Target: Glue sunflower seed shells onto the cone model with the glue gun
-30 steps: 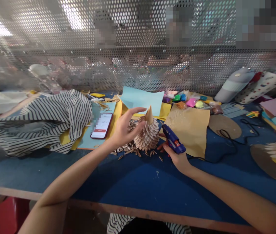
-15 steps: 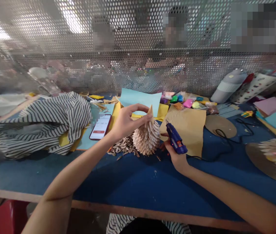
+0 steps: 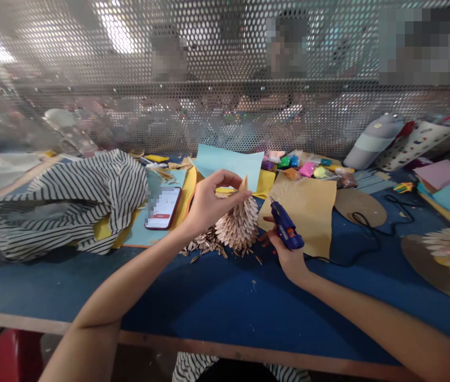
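A cone (image 3: 237, 227) covered in overlapping pale seed shells stands on the blue table, its bare tan tip poking up. My left hand (image 3: 217, 200) is closed at the top of it, thumb across the front and fingers behind; whether a loose shell is pinched there is hidden. In my right hand (image 3: 288, 255) is a dark blue glue gun (image 3: 287, 227), its nozzle pointing up and left, apart from the cone. Loose seed shells (image 3: 204, 244) lie in a pile to the cone's left, partly behind it.
A phone (image 3: 164, 208) and striped cloth (image 3: 69, 201) lie on the left. Behind are blue paper (image 3: 230, 165) and small colourful bags (image 3: 308, 168). Tan paper (image 3: 316, 212), a cardboard disc (image 3: 360, 207), the black cord (image 3: 373, 233) and bottles (image 3: 373, 140) occupy the right. A perforated metal screen (image 3: 217, 106) closes the back.
My left thumb has slid slightly right and down across the front of the cone's tip. The right hand and glue gun are nearly unmoved.
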{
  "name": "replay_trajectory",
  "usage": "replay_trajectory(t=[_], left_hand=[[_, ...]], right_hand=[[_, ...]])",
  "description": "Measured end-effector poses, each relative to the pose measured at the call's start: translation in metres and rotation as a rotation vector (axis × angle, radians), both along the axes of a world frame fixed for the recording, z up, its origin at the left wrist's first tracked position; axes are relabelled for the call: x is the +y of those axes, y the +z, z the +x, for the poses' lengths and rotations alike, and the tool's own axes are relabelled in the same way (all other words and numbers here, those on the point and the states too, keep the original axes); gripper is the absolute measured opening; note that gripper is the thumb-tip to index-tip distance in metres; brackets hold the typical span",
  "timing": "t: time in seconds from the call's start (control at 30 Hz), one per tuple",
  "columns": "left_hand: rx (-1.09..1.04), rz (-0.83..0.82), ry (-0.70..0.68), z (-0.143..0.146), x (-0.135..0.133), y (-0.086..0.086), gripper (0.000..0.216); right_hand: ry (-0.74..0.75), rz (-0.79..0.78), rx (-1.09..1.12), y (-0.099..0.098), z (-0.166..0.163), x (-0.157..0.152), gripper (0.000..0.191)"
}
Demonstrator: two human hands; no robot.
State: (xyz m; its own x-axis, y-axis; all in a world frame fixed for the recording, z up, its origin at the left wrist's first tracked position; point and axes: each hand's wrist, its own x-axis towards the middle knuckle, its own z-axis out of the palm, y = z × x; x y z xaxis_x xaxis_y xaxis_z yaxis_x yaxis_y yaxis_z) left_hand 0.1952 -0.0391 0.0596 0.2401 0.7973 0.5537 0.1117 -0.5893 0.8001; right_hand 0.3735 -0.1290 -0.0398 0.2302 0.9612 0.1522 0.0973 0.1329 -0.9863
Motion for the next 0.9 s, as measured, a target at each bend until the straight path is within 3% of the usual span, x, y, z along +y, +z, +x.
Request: replay_trajectory(t=[0.2, 0.33, 0.5, 0.67, 0.9], left_hand=[[0.084, 0.038, -0.031, -0.007, -0.002, -0.002, 0.024], [0.063, 0.082, -0.068, -0.018, -0.008, -0.016, 0.023], [0.073, 0.343, -0.171, -0.025, -0.010, -0.035, 0.029], [0.143, 0.562, -0.095, -0.023, -0.008, -0.035, 0.024], [0.187, 0.574, -0.058, -0.024, -0.008, -0.032, 0.016]], right_hand=[[0.021, -0.008, 0.038, -0.001, -0.001, 0.001, 0.034], [0.029, 0.020, 0.069, -0.003, -0.002, 0.002, 0.034], [0.045, 0.007, 0.053, -0.002, -0.001, 0.002, 0.030], [0.063, 0.017, 0.079, -0.004, 0.000, 0.003, 0.028], [0.089, 0.029, 0.065, -0.005, 0.001, 0.003, 0.030]])
